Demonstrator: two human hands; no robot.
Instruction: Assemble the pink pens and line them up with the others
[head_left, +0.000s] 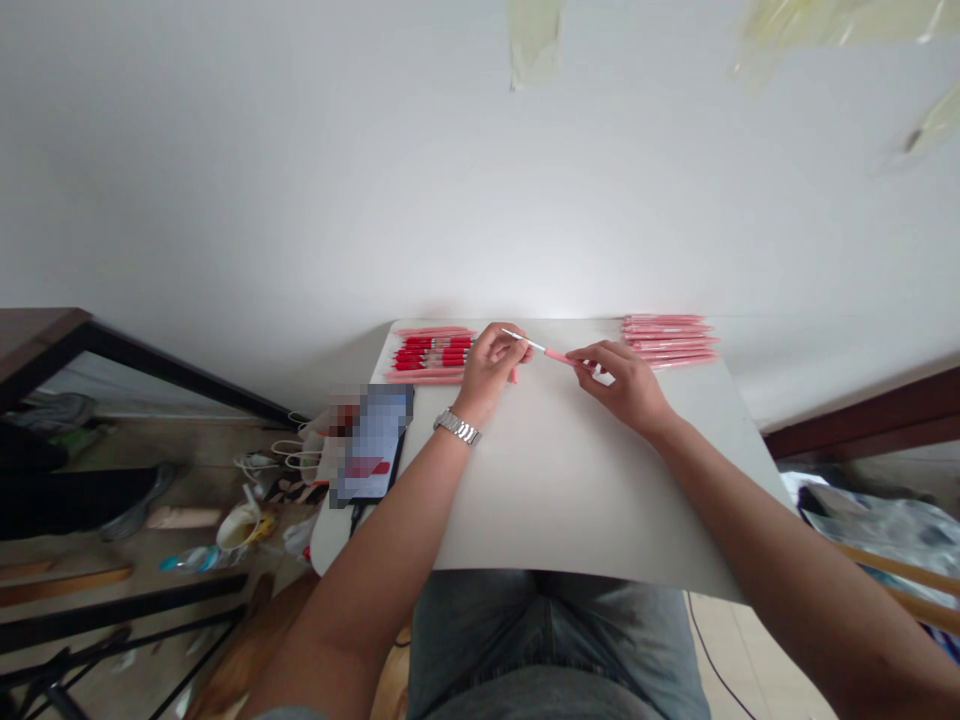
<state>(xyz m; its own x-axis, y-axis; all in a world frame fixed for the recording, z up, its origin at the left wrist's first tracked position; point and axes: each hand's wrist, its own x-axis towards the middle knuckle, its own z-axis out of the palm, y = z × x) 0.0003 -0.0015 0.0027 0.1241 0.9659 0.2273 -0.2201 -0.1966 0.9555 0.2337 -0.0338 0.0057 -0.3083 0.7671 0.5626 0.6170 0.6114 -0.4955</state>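
Note:
Above the far part of the white table [570,500], my two hands hold a slim stick between them. My left hand [491,365], with a metal watch at the wrist, pinches the thin white part [523,340], which looks like a pen refill. My right hand [624,382] is closed on the pink part [559,356], which looks like a sleeve or tube. Whether the two parts are joined is too small to tell. Beside my left hand lie several red pens [431,352] in a row, with pink sticks [424,377] in front. Behind my right hand is a pile of pink sticks [671,340].
A phone or tablet [375,440], partly pixelated, rests at the table's left edge with a cable. The wall [480,200] stands right behind the table. A cup [241,525] and clutter are on the floor at left. Plastic bags [877,520] lie at right.

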